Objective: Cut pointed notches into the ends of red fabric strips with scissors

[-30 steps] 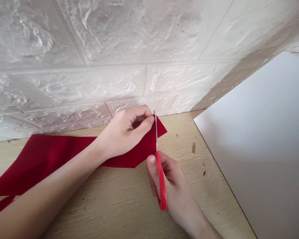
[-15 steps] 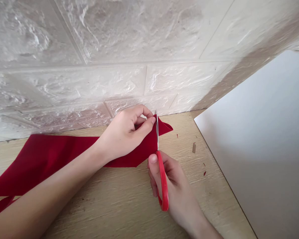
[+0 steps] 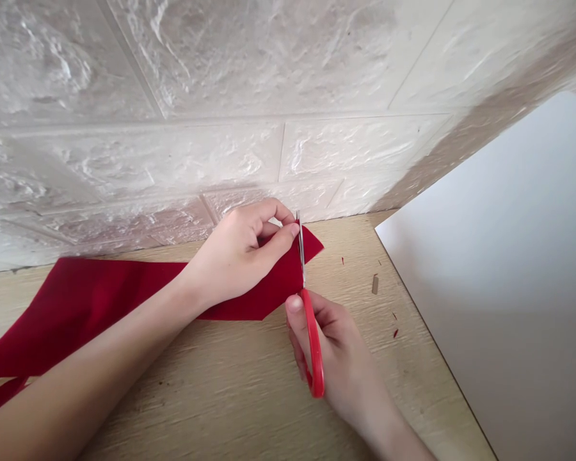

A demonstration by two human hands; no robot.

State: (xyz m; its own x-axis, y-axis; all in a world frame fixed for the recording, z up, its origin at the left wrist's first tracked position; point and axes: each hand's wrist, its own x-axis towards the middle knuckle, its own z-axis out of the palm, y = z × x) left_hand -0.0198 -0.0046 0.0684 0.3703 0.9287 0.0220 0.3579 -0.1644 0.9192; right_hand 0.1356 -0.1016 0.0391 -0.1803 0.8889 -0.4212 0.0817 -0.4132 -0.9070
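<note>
A long piece of dark red fabric (image 3: 115,288) lies across the wooden surface and runs under my left forearm. My left hand (image 3: 244,253) pinches its far edge between thumb and fingers, close to the blades. In my right hand (image 3: 331,346) is a pair of scissors with red handles (image 3: 317,358), pointing away from me. The metal blades, nearly closed, lie across the fabric just right of my left thumb. To the right of the blades, a small pointed corner of red fabric (image 3: 313,243) sticks out.
Behind the wooden surface (image 3: 211,390) rises a pale brick-patterned wall (image 3: 221,153). A large white panel (image 3: 499,275) slants along the right side. Small red scraps (image 3: 395,333) and a brown chip (image 3: 375,284) lie near it. More red fabric strips (image 3: 0,396) are at the lower left.
The fabric corner right of the blades has flattened and drawn in from its folded tip. The scissor handles have come slightly closer together. Both hands stay nearly in place.
</note>
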